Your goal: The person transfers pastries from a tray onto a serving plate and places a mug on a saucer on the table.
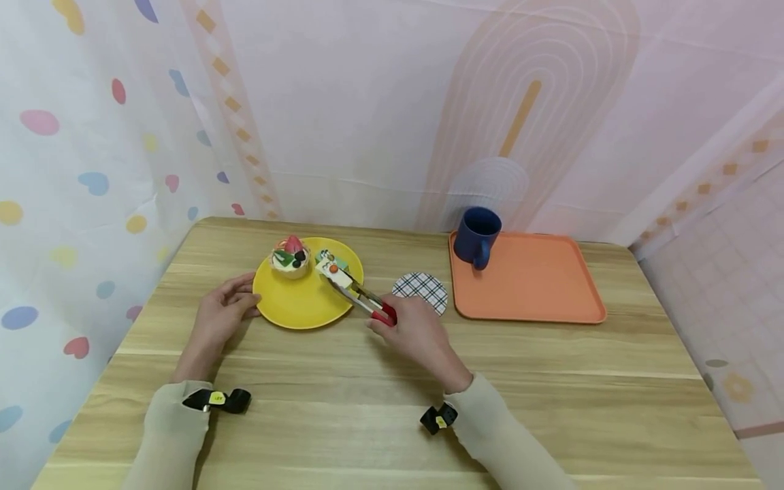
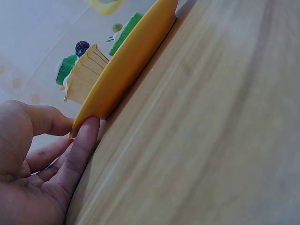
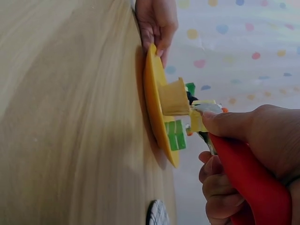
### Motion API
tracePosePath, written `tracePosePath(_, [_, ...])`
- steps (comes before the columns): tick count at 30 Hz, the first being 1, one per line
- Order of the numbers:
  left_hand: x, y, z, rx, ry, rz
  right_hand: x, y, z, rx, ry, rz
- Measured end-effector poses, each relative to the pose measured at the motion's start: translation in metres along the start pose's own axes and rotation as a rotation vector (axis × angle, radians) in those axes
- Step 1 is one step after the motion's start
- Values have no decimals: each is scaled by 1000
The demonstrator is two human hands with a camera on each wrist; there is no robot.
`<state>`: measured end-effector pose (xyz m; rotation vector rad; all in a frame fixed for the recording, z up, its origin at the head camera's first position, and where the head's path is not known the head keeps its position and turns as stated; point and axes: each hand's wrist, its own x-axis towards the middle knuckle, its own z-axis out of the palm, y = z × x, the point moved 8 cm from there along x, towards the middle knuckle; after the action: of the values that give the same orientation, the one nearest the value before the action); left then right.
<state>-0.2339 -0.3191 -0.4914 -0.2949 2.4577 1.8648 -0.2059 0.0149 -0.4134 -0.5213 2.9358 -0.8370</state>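
At the left rim of a yellow plate (image 1: 300, 304), my left hand (image 1: 222, 312) pinches the edge between thumb and fingers. My right hand (image 1: 419, 333) grips red-handled metal tongs (image 3: 253, 173). Between the tips of the tongs is a small pale slice of cake (image 1: 334, 273) with an orange topping. In the right wrist view this slice is raised off the plate, out past a green-sided piece of cake (image 3: 175, 135). On the plate's far left part stands a fruit tart (image 1: 290, 265) topped with a strawberry, dark berries and a green piece.
A round checked coaster (image 1: 422, 286) lies between the plate and an orange tray (image 1: 527, 289), partly covered by my right hand. The dark blue mug (image 1: 476, 238) stands on the tray's back left corner. Behind the wooden table (image 1: 318, 415) hangs a patterned cloth (image 1: 355, 122).
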Motion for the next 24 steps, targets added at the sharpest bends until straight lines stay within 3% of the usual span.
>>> tracePosePath(7, [-2, 2, -1, 2, 2, 11, 5, -5, 13, 10, -41, 10])
tracePosePath(17, [-4, 6, -1, 16, 16, 18, 10, -14, 24, -11, -46, -60])
tracePosePath(24, [-4, 6, -1, 18, 18, 15, 14, -14, 33, -44, -62, -49])
